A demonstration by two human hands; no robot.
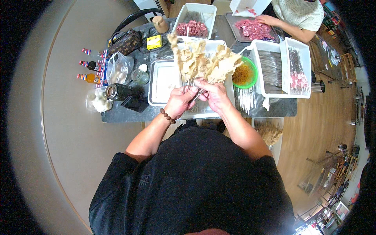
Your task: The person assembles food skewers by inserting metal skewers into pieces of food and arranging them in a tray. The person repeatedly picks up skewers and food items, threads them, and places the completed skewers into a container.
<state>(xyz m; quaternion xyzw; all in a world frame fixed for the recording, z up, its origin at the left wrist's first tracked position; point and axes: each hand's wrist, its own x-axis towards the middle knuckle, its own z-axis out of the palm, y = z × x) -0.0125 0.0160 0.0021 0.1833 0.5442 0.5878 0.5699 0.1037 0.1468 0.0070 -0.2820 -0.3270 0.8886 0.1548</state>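
Note:
My left hand point(179, 102) is closed round the lower ends of a bundle of thin metal skewers. Pale tan, wrinkled, folded food point(226, 62) is threaded on them and fans out upward, away from me. Thumb and fingers of my right hand point(214, 95) pinch the same bundle just below the food. The bundle is held above a white plastic tub point(199, 114), partly hidden by my hands. Left of it lies a pale rectangular tray point(152, 88). On the right stands a green-rimmed bowl point(254, 74) of orange-brown strands.
White bins hold bare skewers point(270, 72) and skewered pink meat point(299, 80). Another person's hand point(267, 20) touches a meat tray point(234, 31). Far back is a meat tub point(196, 8). At left are a dark jar point(112, 92), glass jar point(140, 77), bottles point(91, 78) and bag point(127, 41).

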